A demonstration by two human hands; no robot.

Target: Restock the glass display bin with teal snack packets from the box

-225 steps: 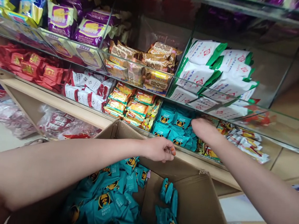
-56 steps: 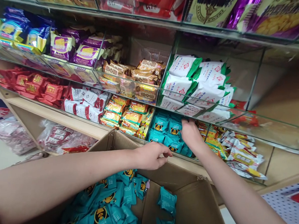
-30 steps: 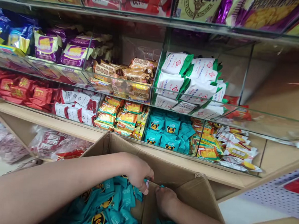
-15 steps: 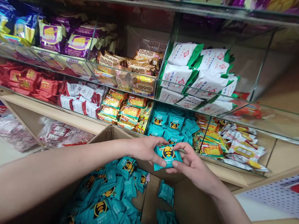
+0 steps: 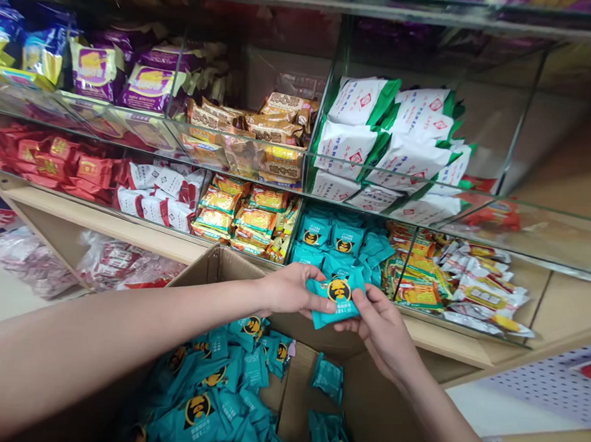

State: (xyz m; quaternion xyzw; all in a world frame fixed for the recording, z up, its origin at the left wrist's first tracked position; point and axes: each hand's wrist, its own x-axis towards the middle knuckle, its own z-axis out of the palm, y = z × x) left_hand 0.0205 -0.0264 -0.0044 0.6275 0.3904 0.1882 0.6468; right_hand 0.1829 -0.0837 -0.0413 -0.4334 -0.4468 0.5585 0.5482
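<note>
A teal snack packet (image 5: 337, 297) with a black and yellow round logo is held between both hands above an open cardboard box. My left hand (image 5: 291, 291) pinches its left side, thumb on the front. On its right edge, my right hand (image 5: 377, 319) grips with thumb in front and fingers behind. Below, the cardboard box (image 5: 297, 394) holds a heap of matching teal packets (image 5: 209, 402), with a few lying apart on its right side. Just behind the hands, more teal packets (image 5: 347, 237) sit stacked in a shelf compartment.
Clear dividers and a glass front lip (image 5: 258, 172) bound the shelf compartments. Orange-yellow packets (image 5: 260, 219) flank the teal stack on the left, with white-and-red wrapped snacks (image 5: 486, 286) farther right. White-green bags (image 5: 395, 140) stand on the shelf above. Plastic-bagged goods (image 5: 123, 260) lie low at left.
The packet has tilted and shifted slightly to the right and up between my hands. My right thumb has moved higher, onto the packet's upper right edge.
</note>
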